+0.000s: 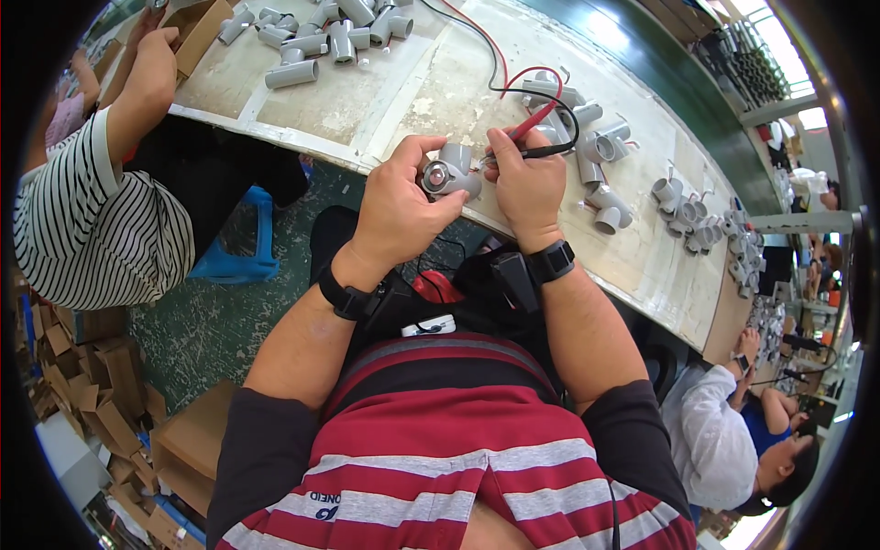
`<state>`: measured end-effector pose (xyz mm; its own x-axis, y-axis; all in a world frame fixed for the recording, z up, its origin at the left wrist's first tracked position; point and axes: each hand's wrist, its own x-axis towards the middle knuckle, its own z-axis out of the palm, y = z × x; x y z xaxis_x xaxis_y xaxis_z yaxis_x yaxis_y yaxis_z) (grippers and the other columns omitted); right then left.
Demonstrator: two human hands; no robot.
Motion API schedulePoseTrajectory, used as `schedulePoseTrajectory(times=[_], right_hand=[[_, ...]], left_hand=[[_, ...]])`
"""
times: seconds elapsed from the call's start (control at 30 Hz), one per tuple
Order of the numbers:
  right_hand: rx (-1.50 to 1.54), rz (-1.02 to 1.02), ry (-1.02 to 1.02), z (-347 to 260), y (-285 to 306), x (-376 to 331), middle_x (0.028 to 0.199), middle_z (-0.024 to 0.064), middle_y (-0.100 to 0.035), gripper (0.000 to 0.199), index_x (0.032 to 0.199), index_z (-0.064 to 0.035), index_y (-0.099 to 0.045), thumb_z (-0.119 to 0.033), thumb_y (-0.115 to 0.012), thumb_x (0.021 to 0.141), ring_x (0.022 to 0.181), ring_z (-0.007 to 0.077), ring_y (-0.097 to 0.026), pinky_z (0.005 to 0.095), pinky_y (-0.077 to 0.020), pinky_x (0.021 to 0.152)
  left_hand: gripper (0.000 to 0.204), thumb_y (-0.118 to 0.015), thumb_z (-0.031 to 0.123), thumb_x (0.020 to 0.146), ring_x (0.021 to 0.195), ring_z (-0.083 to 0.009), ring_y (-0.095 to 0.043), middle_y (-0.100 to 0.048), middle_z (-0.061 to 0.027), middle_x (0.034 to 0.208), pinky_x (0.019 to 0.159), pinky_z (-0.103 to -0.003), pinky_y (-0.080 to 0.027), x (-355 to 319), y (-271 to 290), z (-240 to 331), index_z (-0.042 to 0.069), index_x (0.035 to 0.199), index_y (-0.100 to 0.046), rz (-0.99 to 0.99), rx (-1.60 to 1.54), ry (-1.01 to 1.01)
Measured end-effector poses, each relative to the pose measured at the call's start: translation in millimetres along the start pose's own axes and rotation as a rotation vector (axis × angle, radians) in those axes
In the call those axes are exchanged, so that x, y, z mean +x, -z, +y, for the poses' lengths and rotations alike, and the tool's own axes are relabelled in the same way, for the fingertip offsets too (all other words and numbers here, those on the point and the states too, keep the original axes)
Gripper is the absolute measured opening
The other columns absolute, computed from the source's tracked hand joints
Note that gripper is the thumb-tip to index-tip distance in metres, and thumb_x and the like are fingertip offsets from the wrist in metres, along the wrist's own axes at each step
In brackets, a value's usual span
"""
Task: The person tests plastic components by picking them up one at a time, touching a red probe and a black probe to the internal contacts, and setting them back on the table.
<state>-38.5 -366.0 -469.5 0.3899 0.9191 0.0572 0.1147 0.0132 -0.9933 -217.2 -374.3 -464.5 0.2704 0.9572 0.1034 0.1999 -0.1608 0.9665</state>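
Between the thumb and fingers of my left hand point(392, 203) is a grey T-shaped plastic fitting point(456, 159), held over the table's near edge. Its round end, with a shiny metallic or glassy centre, points toward me. My right hand point(530, 191) is closed round two test probes, a red probe point(541, 115) and a black probe point(548, 149). The probe tips are close to the right side of the fitting, where thin wires show; whether they touch cannot be made out. Red and black cables loop from the probes across the table.
Many similar grey fittings point(344, 41) lie at the far left, with more grey fittings point(605, 145) along the right of the worktable point(403, 110). A co-worker in a striped shirt point(92, 215) sits at left near a blue stool point(243, 243); cardboard boxes point(188, 440) fill the lower left.
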Motion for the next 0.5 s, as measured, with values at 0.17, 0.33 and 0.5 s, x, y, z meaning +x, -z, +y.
schedulePoseTrajectory(times=[0.17,0.33,0.5], right_hand=[[0.007,-0.006,0.029,1.1,-5.1,6.3,0.076,0.0045,-0.071,0.017,0.097,0.001,-0.07,-0.015,-0.075,0.096,0.058,0.0095,-0.064,0.0243,-0.0505,0.052],[-0.071,0.015,0.064,3.2,1.9,-1.9,0.076,0.0044,-0.07,0.015,0.096,0.0006,-0.07,-0.014,-0.075,0.096,0.058,0.01,-0.064,0.0251,-0.0499,0.052],[-0.056,0.078,0.033,9.4,-2.9,-3.0,0.064,0.0045,-0.066,0.017,0.088,-0.0018,-0.073,-0.018,-0.075,0.094,0.055,0.012,-0.061,0.0303,-0.0465,0.053]], left_hand=[[0.056,-0.08,0.001,0.082,0.095,-0.0109,-0.065,-0.07,-0.0085,0.104,0.085,-0.027,-0.054,5.7,4.3,3.7,-0.002,0.132,-0.057,0.007,0.003,0.003],[0.057,-0.081,0.005,0.081,0.093,-0.0123,-0.065,-0.07,-0.0089,0.101,0.084,-0.029,-0.054,2.1,5.5,6.2,-0.001,0.133,-0.058,0.014,0.108,-0.03],[0.061,-0.082,0.007,0.08,0.091,-0.0144,-0.066,-0.071,-0.0098,0.1,0.084,-0.031,-0.055,1.5,10.3,-1.5,0.001,0.136,-0.057,-0.015,0.082,-0.014]])
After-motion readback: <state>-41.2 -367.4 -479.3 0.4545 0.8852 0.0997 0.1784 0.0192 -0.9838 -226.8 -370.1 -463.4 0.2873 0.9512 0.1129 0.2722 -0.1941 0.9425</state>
